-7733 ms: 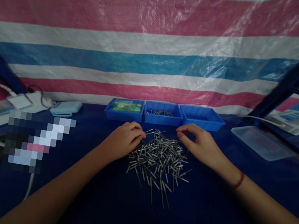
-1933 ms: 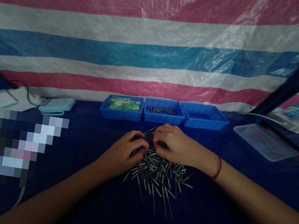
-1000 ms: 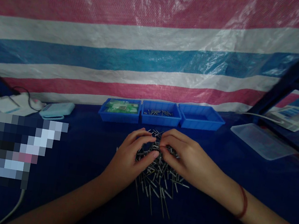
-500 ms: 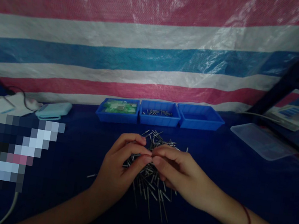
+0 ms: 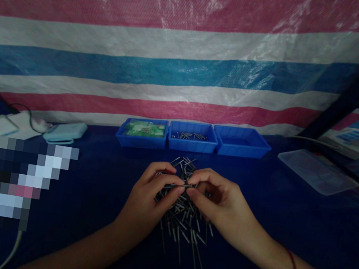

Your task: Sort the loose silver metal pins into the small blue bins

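A loose pile of thin metal rivets (image 5: 183,217) lies on the dark blue table. Over the left side of the pile, my left hand (image 5: 157,190) pinches a small metal rivet (image 5: 187,185) between thumb and forefinger. My right hand (image 5: 215,197) faces it from the right, its thumb and fingertips near the rivet's other end with a small gap between them. Whether those right fingertips touch the rivet is too small to tell. Both hands hide parts of the pile.
Behind the pile stand three blue bins: one with green-and-white packets (image 5: 144,129), a middle one (image 5: 191,144) with metal pieces, and a right one (image 5: 240,148). A clear plastic lid (image 5: 316,171) lies right. A light blue case (image 5: 65,132) and cables are left.
My right hand's thumb and forefinger have parted a little and shifted slightly right. The small rivet between the hands now shows. My left hand has moved slightly right.
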`<state>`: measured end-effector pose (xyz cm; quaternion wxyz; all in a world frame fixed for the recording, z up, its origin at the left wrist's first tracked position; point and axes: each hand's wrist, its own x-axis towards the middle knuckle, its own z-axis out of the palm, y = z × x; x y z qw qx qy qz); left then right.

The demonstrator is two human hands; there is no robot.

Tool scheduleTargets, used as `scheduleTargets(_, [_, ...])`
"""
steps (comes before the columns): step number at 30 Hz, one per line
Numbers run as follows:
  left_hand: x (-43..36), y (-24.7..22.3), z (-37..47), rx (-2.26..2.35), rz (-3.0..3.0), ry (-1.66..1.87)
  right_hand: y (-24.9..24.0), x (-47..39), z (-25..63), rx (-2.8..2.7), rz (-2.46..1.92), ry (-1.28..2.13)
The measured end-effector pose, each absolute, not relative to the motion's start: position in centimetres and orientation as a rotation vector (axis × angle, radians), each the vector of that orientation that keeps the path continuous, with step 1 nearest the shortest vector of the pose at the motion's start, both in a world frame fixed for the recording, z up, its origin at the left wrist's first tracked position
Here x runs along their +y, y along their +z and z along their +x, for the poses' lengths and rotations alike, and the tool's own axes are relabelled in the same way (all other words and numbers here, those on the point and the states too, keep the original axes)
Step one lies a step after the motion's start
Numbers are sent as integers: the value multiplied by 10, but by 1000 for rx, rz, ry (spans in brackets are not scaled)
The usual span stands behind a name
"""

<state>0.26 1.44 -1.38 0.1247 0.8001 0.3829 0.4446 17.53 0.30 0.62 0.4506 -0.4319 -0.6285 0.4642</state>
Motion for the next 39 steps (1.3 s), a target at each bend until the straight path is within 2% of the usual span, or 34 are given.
scheduleTargets(11, [17,-17,2,974,2376,1188,8,0,179,-1887,-957,749])
scheduleTargets(19, [16,-9,-1,941,2517,944,17,-1,187,-2227,-903,403])
scheduleTargets(28, [36,-1,-24,1167,2250,1287,37,76,199,-2040,-1251,-226])
scheduleTargets(32, [50,-5,-33,1218,1964,1349,37,101,196,-2164,-1437,-429])
scheduleTargets(34, [55,-8,-34,1208,1709,1377,36,89,184,-2241,-1390,-446])
scheduleTargets(39, [64,-14,-35,1184,1282,1456,28,21,129,-2604,-1010,-125])
